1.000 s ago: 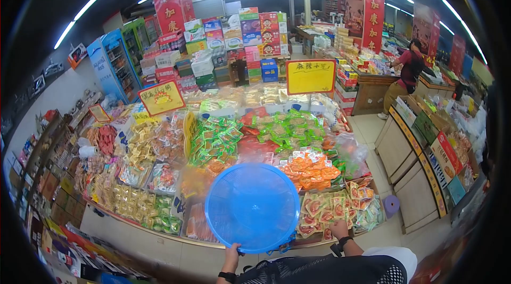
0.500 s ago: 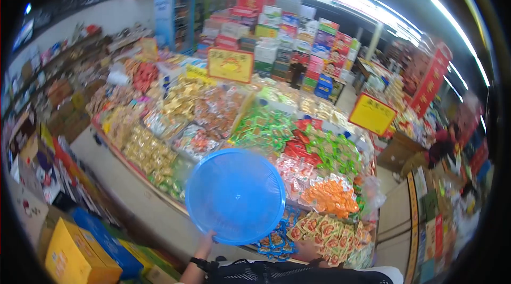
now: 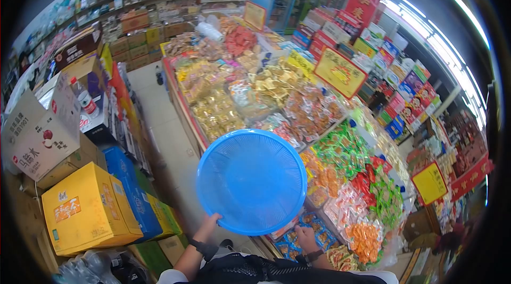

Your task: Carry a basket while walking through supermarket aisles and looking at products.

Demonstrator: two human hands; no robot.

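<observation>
Filling the middle and the two o'clock side of the head view, a long snack counter (image 3: pixel 183 104) runs from twelve o'clock down to five o'clock, heaped with bagged sweets in yellow, orange, green and red. Stacked cartons stand at nine o'clock, with a yellow box (image 3: pixel 85 209) at eight o'clock beside a blue one. Yellow price signs (image 3: pixel 340 72) rise over the counter at one o'clock and four o'clock. At the centre, a round blue plastic basket (image 3: pixel 253 180) is held up, tilted toward the camera, over the counter's near edge. The left hand (image 3: pixel 208 226) grips its rim at seven o'clock, fingers curled onto the edge. The right hand (image 3: pixel 306 237) sits below the rim at five o'clock, over blue packets; whether it pinches one cannot be told.
</observation>
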